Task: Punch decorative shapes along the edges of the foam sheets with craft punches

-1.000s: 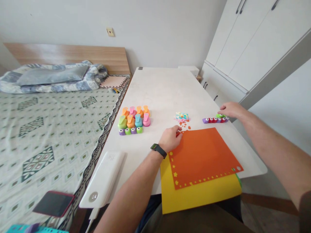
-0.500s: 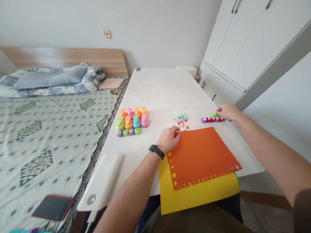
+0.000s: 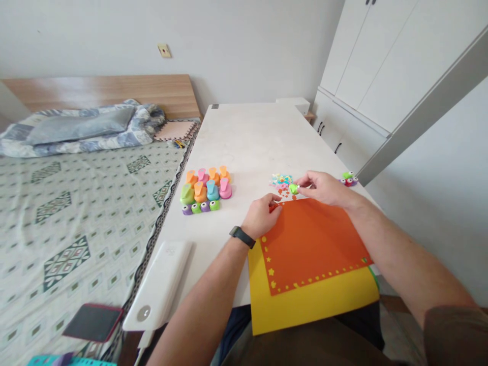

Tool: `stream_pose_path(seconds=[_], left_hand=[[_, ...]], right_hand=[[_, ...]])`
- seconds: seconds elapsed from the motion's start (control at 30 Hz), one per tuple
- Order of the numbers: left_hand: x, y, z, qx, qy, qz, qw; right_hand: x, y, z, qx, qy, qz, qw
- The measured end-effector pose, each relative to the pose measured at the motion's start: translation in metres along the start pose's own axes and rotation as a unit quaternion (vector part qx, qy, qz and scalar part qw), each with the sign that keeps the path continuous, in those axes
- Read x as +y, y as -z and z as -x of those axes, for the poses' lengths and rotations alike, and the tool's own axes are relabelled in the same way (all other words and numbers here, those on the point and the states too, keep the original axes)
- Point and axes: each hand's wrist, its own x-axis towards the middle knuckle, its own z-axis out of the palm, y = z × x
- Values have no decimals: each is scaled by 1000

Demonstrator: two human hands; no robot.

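Observation:
My right hand point(image 3: 318, 187) pinches a small green craft punch point(image 3: 294, 189) just above the far edge of the orange paper point(image 3: 316, 239). With closed fingers, my left hand point(image 3: 262, 213) grips that sheet at its far left corner. Small shapes are cut out along the orange sheet's left and near edges. Beneath it lies a yellow sheet point(image 3: 305, 312), which overhangs the table's near edge. Punched paper bits point(image 3: 281, 181) in blue, yellow, pink and orange are heaped beyond the paper.
Large coloured craft punches point(image 3: 200, 192) stand in rows on the left, with small punches point(image 3: 205, 206) before them. More small punches point(image 3: 348, 180) sit at the right, partly behind my right hand. A white power bank point(image 3: 160, 287) with a cable lies on the white table point(image 3: 247, 137).
My right hand has brought the green punch leftward from the row of small punches to the paper's far edge. My left hand stays at the sheet's corner.

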Motion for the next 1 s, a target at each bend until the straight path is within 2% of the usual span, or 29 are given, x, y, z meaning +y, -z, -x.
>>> stream_pose_path(seconds=[0.1, 0.2, 0.4, 0.83, 1.0], left_hand=[[-2, 1, -1, 1, 2, 10, 1000], [-2, 1, -1, 2, 6, 17, 1000], [0, 2, -2, 3, 3, 16, 1000], [2, 0, -1, -5, 16, 19, 1000], [3, 1, -2, -9, 22, 21, 999]], right_hand=[[-4, -18, -2, -37, -3, -11, 999], [-4, -26, -4, -32, -4, -5, 999], [0, -30, -5, -1, 2, -3, 1000], [3, -32, 3, -44, 34, -74, 996], [2, -33, 6, -38, 31, -87, 995]])
